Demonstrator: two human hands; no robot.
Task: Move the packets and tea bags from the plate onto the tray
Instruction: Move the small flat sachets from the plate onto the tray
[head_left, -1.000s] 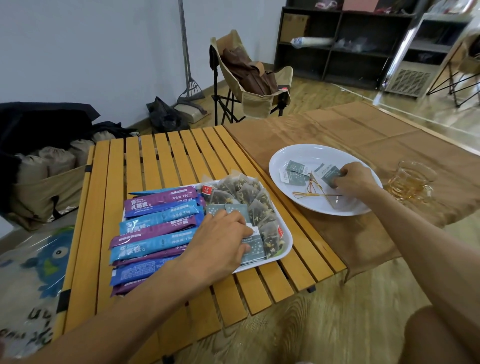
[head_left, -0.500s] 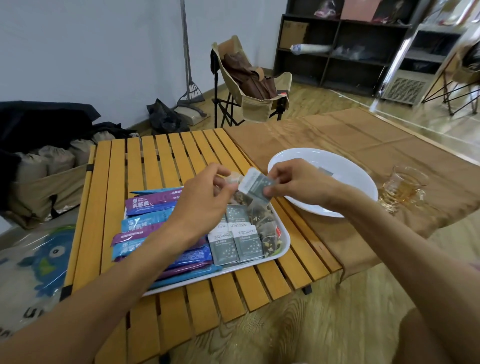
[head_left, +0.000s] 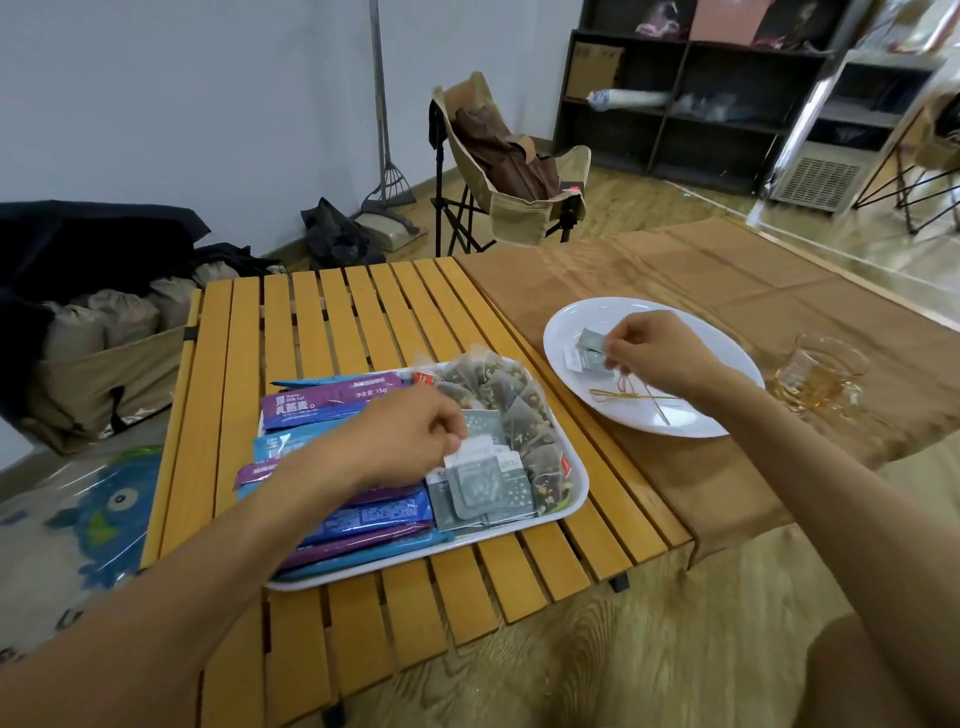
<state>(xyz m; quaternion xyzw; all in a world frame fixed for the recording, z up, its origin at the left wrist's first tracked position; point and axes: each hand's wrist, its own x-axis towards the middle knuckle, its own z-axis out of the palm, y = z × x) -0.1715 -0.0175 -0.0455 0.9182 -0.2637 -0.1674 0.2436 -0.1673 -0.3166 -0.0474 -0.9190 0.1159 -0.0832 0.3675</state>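
A white tray (head_left: 575, 501) on the slatted table holds blue and purple stick packets (head_left: 332, 405), mesh tea bags (head_left: 498, 387) and flat grey sachets (head_left: 511, 493). My left hand (head_left: 410, 436) is over the tray's middle, fingers pinched on a grey sachet (head_left: 475, 480) that lies on top of the others. On the right, a white plate (head_left: 701, 415) holds grey sachets (head_left: 589, 351) and gold twist ties (head_left: 636, 397). My right hand (head_left: 660, 348) is over the plate, fingertips closed on the corner of the sachets there.
A glass cup of amber tea (head_left: 818, 376) stands just right of the plate on the brown cloth (head_left: 727, 270). The yellow slatted table (head_left: 322, 322) ends close to the tray's front. A folding chair (head_left: 511, 171) and shelves (head_left: 691, 98) stand behind.
Both hands met above the tray half a second ago with a sachet between them. Now my left hand has lowered it onto the tray and my right hand has returned to the plate.
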